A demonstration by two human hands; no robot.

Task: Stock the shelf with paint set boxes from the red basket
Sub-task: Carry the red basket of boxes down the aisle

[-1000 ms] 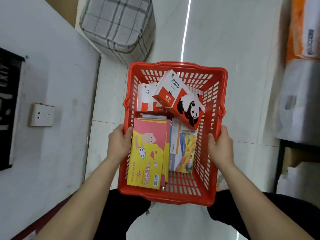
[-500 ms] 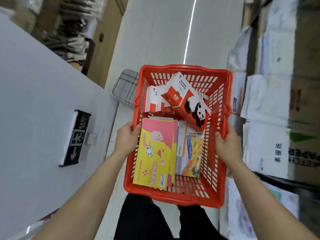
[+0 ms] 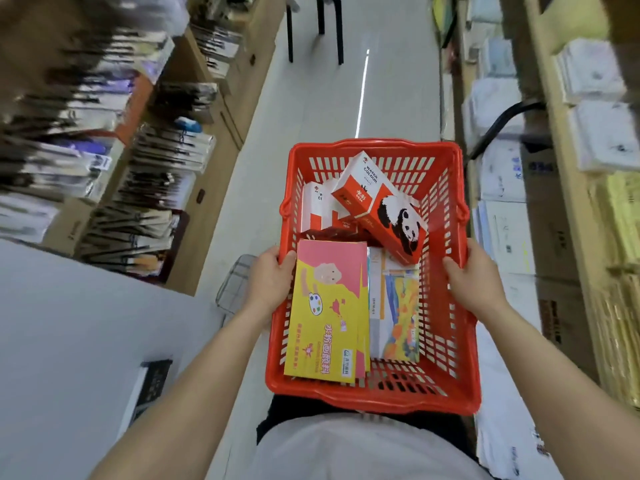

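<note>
Narrow shop aisle, shelves both sides. Carrying red basket (image 3: 372,400), left hand (image 3: 272,277) and right hand (image 3: 472,277) clamped on opposite rims, paint boxes (image 3: 329,313) between. Probably light, stiff cardboard, so best pinched by the long edges

View lifts from the floor to the aisle ahead

The red basket (image 3: 374,400) now sits lower and to the right in the picture, with a white shirt hem under it. The grey checked cushion is gone from sight; blurred shelves (image 3: 114,161) of packaged goods now line the left, stacked white packs (image 3: 502,168) fill the right, and dark chair legs (image 3: 315,29) stand far down the floor.
</note>
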